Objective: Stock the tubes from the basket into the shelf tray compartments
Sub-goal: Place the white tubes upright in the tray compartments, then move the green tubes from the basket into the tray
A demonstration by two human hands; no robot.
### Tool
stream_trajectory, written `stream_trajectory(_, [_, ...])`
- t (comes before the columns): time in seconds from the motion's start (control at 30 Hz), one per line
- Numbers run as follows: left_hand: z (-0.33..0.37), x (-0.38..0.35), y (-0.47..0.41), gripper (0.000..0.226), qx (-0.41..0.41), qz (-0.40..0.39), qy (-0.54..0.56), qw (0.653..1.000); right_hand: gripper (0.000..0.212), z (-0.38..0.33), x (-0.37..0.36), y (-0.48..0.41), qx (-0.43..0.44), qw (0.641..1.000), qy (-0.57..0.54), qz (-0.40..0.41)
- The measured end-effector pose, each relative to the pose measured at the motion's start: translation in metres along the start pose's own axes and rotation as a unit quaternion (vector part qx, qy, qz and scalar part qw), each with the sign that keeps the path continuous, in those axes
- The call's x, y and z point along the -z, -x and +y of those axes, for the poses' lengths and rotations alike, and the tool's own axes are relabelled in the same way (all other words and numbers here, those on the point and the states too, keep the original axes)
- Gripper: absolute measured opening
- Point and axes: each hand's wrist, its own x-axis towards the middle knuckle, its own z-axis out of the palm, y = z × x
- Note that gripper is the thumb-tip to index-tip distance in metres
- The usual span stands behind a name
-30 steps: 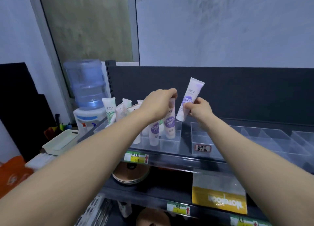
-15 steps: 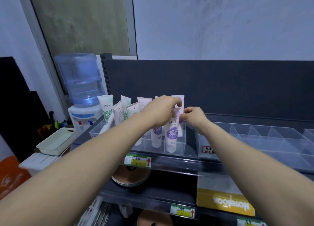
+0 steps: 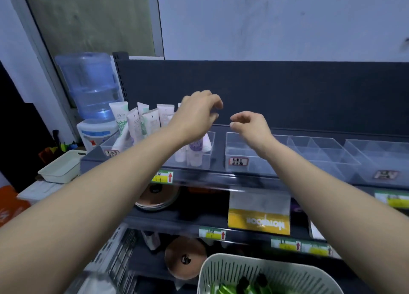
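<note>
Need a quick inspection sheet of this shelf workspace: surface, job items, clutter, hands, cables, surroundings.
Surface: dark top shelf, clear trays in a row on it.
Job's things: tubes stand in the left tray; middle tray shows no tubes; white basket at bottom, green items inside, blurred.
Clutter: yellow notebook pack and round brown items on lower shelves.
Grippers: left hand above the tubes, right hand above the middle tray; both loosely curled, holding nothing.
Cables: nothing seen.
Surroundings: water dispenser, white bin to the left.
</note>
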Motion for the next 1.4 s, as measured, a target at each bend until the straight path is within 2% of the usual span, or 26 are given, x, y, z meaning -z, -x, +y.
stream_trajectory(0.13, [0.041, -0.026, 0.033, 0.021, -0.020, -0.025, 0.059, 0.998, 0.013, 0.015, 0.031, 0.055, 0.013, 0.999, 0.025, -0.026])
stream_trajectory(0.33, [0.078, -0.105, 0.105, 0.021, 0.000, -0.159, 0.095, 0.983, 0.011, 0.087, 0.060, 0.133, -0.035, 0.991, 0.069, -0.107])
stream_trajectory(0.57, [0.103, -0.186, 0.193, 0.017, 0.113, -0.331, 0.112, 0.930, 0.021, 0.200, 0.060, 0.199, -0.152, 0.958, 0.127, -0.206])
stream_trajectory(0.63, [0.105, -0.205, 0.212, 0.017, 0.148, -0.366, 0.123, 0.911, 0.013, 0.222, 0.059, 0.210, -0.178, 0.946, 0.143, -0.229])
stream_trajectory(0.67, [0.104, -0.213, 0.221, 0.016, 0.167, -0.379, 0.132, 0.900, 0.008, 0.229, 0.058, 0.214, -0.191, 0.938, 0.153, -0.246])
stream_trajectory(0.77, [0.098, -0.240, 0.242, 0.013, 0.224, -0.401, 0.159, 0.874, 0.010, 0.248, 0.056, 0.220, -0.220, 0.911, 0.179, -0.300])
stream_trajectory(0.83, [0.094, -0.257, 0.251, 0.012, 0.263, -0.401, 0.181, 0.858, 0.023, 0.263, 0.052, 0.220, -0.244, 0.899, 0.184, -0.315])
stream_trajectory(0.93, [0.085, -0.283, 0.261, 0.011, 0.307, -0.403, 0.194, 0.840, 0.031, 0.290, 0.042, 0.222, -0.310, 0.886, 0.152, -0.308])
stream_trajectory(1.03, [0.075, -0.310, 0.266, 0.026, 0.358, -0.401, 0.214, 0.816, 0.016, 0.309, 0.028, 0.222, -0.381, 0.877, 0.104, -0.274])
stream_trajectory(1.1, [0.069, -0.325, 0.269, 0.030, 0.397, -0.396, 0.228, 0.796, 0.017, 0.319, 0.019, 0.221, -0.426, 0.868, 0.062, -0.247])
stream_trajectory(1.23, [0.062, -0.349, 0.272, 0.028, 0.463, -0.388, 0.265, 0.752, 0.015, 0.333, 0.006, 0.218, -0.492, 0.849, -0.018, -0.190])
stream_trajectory(1.33, [0.059, -0.367, 0.276, 0.019, 0.503, -0.377, 0.295, 0.719, 0.012, 0.341, 0.000, 0.221, -0.541, 0.824, -0.063, -0.157])
stream_trajectory(1.4, [0.057, -0.377, 0.278, 0.021, 0.534, -0.370, 0.317, 0.691, 0.024, 0.348, -0.003, 0.224, -0.562, 0.807, -0.089, -0.155])
